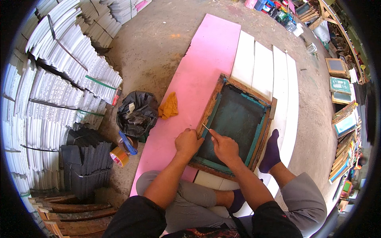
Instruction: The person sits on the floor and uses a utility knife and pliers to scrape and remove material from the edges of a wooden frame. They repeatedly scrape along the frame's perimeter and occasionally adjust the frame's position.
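Observation:
A wooden screen-printing frame point(260, 164) with dark green mesh lies tilted across pink and white boards in front of me. Teal strips line the inner edges of its worn wood. My left hand point(188, 142) is closed around the frame's left side. In my right hand point(226, 150), closed over the mesh, is a thin pale stick-like tool point(205, 126). The tool's tip is at the inner left edge of the frame, just beyond my left hand; its exact kind is too small to tell.
A mustard cloth point(168, 106) lies on the pink board point(206, 51). Left of it are a black plastic bag point(139, 123), tape rolls point(119, 156) and bundled stacks of white sheets point(59, 91). More frames point(342, 97) and paint containers point(265, 7) line the right and far side.

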{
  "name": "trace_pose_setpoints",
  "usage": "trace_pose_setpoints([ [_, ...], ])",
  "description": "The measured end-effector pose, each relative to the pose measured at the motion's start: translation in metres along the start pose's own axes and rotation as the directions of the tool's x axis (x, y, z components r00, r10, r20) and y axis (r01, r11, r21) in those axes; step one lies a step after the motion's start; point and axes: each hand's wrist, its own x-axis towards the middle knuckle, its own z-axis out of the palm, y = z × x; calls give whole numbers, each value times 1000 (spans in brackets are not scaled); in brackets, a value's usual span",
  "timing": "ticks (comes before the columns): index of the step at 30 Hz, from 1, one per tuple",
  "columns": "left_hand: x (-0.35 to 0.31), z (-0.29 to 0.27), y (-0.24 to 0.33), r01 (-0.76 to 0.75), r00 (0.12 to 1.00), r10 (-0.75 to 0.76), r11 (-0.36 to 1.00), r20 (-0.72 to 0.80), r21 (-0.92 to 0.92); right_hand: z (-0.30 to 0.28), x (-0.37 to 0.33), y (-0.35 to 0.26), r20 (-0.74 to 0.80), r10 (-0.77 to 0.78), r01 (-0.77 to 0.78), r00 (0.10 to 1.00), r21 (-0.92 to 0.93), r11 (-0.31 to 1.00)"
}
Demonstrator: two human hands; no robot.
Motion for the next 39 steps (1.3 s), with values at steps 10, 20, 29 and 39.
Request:
trace_pose_setpoints([
  [10, 2, 6, -2, -93, 995, 93, 996, -34, 4, -18, 5, -29, 99, -10, 39, 995, -298, 954],
  [20, 4, 11, -4, -118, 988, 118, 993, -95, 12, 2, 9, -1, 84, -60, 58, 995, 27, 998],
  [29, 4, 14, -6, -109, 989, 111, 994, -94, 24, 18, 6, 23, -42, -175, 172, 984, -66, 983],
  [39, 7, 9, -11, -112, 992, 113, 993, -59, 30, 32, 16, 40, -156, -268, 262, 951, -60, 963],
])
